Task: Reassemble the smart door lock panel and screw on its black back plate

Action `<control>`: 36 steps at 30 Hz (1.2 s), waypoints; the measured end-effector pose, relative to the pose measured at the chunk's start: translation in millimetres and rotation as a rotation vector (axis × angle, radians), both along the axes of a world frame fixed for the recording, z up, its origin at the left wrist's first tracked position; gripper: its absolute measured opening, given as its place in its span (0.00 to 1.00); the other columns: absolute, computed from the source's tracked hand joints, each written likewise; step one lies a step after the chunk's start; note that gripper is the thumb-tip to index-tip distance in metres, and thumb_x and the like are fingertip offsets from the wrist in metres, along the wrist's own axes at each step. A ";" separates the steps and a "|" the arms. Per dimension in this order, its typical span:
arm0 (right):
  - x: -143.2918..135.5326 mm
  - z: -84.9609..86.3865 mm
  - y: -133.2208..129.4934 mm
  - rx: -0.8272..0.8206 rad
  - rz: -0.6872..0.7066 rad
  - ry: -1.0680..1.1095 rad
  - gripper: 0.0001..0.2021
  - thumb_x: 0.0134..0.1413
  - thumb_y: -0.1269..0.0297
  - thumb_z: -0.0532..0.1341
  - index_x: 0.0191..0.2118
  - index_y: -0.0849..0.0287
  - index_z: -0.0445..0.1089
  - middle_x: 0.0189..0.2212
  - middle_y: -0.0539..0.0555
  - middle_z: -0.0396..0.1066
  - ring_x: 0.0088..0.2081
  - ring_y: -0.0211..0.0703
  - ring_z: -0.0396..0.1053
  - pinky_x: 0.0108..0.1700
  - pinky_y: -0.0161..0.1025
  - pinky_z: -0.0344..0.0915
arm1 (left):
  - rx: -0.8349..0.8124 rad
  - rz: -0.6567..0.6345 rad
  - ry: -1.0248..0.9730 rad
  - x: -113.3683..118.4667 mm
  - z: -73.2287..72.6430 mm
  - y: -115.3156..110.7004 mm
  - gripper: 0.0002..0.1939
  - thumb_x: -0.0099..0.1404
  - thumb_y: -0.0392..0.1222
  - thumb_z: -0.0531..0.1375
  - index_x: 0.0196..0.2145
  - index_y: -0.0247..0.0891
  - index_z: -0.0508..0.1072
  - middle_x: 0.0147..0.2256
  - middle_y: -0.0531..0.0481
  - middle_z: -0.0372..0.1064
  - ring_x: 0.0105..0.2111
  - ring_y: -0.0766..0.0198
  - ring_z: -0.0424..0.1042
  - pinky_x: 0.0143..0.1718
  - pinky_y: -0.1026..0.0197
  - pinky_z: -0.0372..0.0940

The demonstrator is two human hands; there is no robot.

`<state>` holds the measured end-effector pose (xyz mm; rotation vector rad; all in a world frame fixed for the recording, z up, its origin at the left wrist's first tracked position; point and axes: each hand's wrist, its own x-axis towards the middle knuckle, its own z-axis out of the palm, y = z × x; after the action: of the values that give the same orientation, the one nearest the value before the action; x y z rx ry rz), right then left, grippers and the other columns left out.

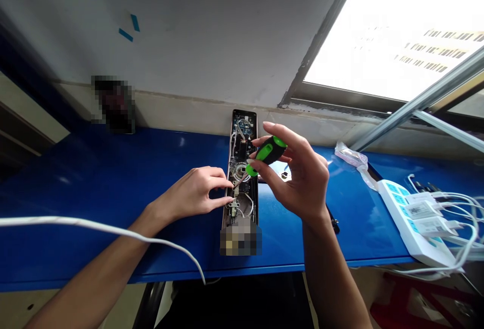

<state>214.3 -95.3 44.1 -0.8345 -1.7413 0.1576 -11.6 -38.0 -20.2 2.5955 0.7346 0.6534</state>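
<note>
A long, narrow black electronic device (255, 203) lies with its inside exposed, showing a circuit board, white wires and small metal parts. My right hand (298, 173) grips a green-and-black screwdriver (271, 155) by its handle. The screwdriver's shaft slants down to the left, its tip among the parts near the casing's middle. From the left, my left hand (196, 190) reaches over the casing's edge. Its thumb and index finger are slightly apart, touching parts close to the screwdriver tip. Whatever lies between those fingertips is too small to make out.
On the right, a white power strip (401, 218) carries several plugs and cables. A clear plastic bag (351, 157) lies behind it. A white cable (98, 223) crosses in front of my left forearm. The blue table (181, 152) meets a wall at the back; a pale plate (278, 173) sits behind my right hand.
</note>
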 end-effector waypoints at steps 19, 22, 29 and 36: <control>4.6 4.7 -1.4 0.104 -0.032 0.019 0.29 0.56 0.73 0.70 0.62 0.45 0.70 0.49 0.50 0.79 0.48 0.49 0.81 0.42 0.45 0.82 | 0.006 0.009 -0.017 -0.2 1.1 -1.3 0.13 0.68 0.45 0.68 0.48 0.39 0.82 0.43 0.47 0.77 0.41 0.58 0.76 0.41 0.58 0.70; 2.3 2.1 -0.8 0.090 -0.030 0.022 0.28 0.58 0.71 0.70 0.62 0.45 0.69 0.48 0.51 0.80 0.47 0.49 0.81 0.42 0.45 0.82 | 0.014 0.007 -0.023 0.0 1.1 -1.1 0.13 0.68 0.45 0.68 0.48 0.40 0.82 0.43 0.47 0.77 0.41 0.58 0.77 0.41 0.58 0.70; -2.5 -1.2 0.9 0.064 -0.042 0.007 0.26 0.60 0.69 0.68 0.62 0.45 0.68 0.50 0.52 0.79 0.48 0.49 0.80 0.42 0.45 0.83 | 0.037 0.001 -0.024 -0.3 1.3 -1.1 0.12 0.68 0.45 0.68 0.47 0.40 0.82 0.43 0.46 0.78 0.40 0.58 0.77 0.41 0.58 0.71; -3.1 -2.6 1.2 0.061 -0.020 0.008 0.27 0.59 0.71 0.69 0.62 0.45 0.69 0.50 0.52 0.79 0.46 0.48 0.80 0.42 0.47 0.82 | 0.067 -0.018 -0.046 0.0 1.9 -1.2 0.10 0.68 0.44 0.68 0.44 0.38 0.82 0.41 0.46 0.77 0.39 0.58 0.76 0.39 0.59 0.70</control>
<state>211.2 -94.1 41.5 -0.8051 -1.7214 0.0943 -11.6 -39.3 -18.3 2.6346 0.6853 0.7419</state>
